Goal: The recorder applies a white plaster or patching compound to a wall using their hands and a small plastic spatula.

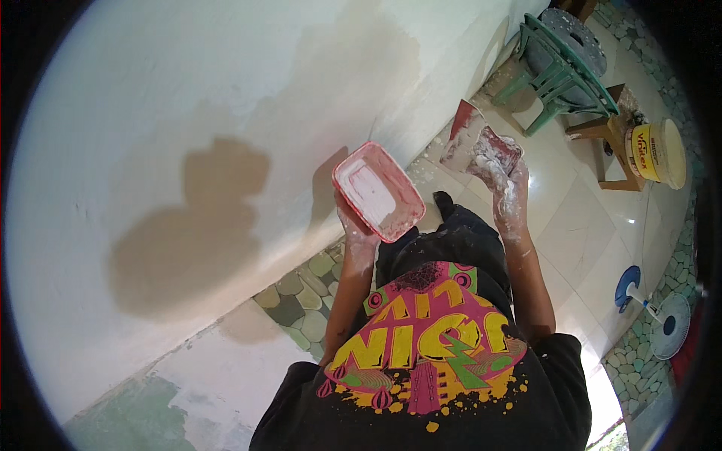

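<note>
My left hand (pixel 356 227) grips a red rectangular plastic tub (pixel 410 213) from beneath and along its near left side, close to the wall. White putty (pixel 366 188) covers part of the tub's bottom and smears its inner walls. In my right hand (pixel 508 180) is a flat red putty spreader (pixel 465 129), thickly smeared with white putty and held apart from the tub to its right. White residue coats the fingers and wrist of my right hand. The fingers of my left hand are partly hidden under the tub.
A pale wall (pixel 188 90) with patchy areas runs along the left. At the upper right stand a green plastic chair (pixel 560 68), a small wooden stool (pixel 620 161) and a yellow-labelled bucket (pixel 656 154). A fan (pixel 669 325) is at the right edge, on pebble-patterned tiles.
</note>
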A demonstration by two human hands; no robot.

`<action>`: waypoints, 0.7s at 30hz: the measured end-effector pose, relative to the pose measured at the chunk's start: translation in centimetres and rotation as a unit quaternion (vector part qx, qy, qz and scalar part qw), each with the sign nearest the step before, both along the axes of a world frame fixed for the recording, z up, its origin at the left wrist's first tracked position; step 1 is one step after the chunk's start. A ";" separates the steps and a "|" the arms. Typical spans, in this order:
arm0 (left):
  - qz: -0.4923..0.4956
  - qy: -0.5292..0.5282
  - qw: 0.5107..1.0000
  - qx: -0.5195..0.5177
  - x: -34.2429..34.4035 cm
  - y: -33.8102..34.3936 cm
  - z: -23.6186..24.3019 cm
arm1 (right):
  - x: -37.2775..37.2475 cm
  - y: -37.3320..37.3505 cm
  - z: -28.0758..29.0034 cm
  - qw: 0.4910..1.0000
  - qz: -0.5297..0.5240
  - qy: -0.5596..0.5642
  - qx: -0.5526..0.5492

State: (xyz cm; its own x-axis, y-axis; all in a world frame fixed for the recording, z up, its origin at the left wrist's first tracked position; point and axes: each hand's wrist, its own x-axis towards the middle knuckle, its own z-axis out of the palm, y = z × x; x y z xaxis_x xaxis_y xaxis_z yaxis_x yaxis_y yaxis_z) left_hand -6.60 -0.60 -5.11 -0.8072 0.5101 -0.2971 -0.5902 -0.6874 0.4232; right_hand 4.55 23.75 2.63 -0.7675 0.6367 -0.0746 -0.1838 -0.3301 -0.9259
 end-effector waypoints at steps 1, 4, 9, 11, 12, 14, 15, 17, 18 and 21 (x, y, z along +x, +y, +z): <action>0.007 0.009 1.000 -0.008 -0.1 0.6 0.6 | 0.4 -0.2 0.0 1.000 -0.001 -0.016 -0.010; 0.013 0.018 1.000 -0.002 0.2 2.0 1.7 | 1.7 -1.0 1.0 0.999 -0.019 -0.028 -0.042; -0.057 0.026 0.998 0.011 0.6 3.0 2.4 | 3.2 -3.1 6.7 0.998 -0.039 -0.038 -0.023; -0.088 0.013 0.996 0.009 0.8 3.2 2.9 | 3.8 -4.7 9.1 0.996 -0.048 -0.081 -0.001; -0.110 0.005 0.994 0.005 1.0 3.4 2.9 | 4.3 -5.5 9.1 0.994 -0.063 -0.087 0.001; -0.139 0.081 0.986 0.040 1.2 3.6 2.2 | 5.1 -7.0 9.2 0.996 -0.052 -0.065 0.008; -0.143 0.039 0.989 0.015 0.9 3.7 2.0 | 5.6 -8.0 8.7 0.995 -0.066 -0.073 0.009; -0.155 -0.004 0.988 -0.009 0.4 3.6 1.9 | 6.3 -9.9 7.8 0.991 -0.088 -0.101 0.010; -0.194 -0.019 0.981 0.006 0.2 3.6 1.8 | 6.7 -10.7 7.3 0.987 -0.100 -0.127 0.007; -0.287 -0.038 0.957 -0.010 1.0 5.0 1.2 | 8.2 -12.0 6.2 0.963 -0.115 -0.209 0.125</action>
State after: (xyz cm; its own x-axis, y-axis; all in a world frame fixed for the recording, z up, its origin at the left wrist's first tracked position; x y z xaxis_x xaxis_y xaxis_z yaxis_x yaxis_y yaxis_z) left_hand -5.59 4.39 -3.93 -0.3710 0.8565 -0.3587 -0.8979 -0.2324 0.3738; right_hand 12.78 11.78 8.88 -0.5398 0.8248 -0.1679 0.1806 -0.0814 -0.9802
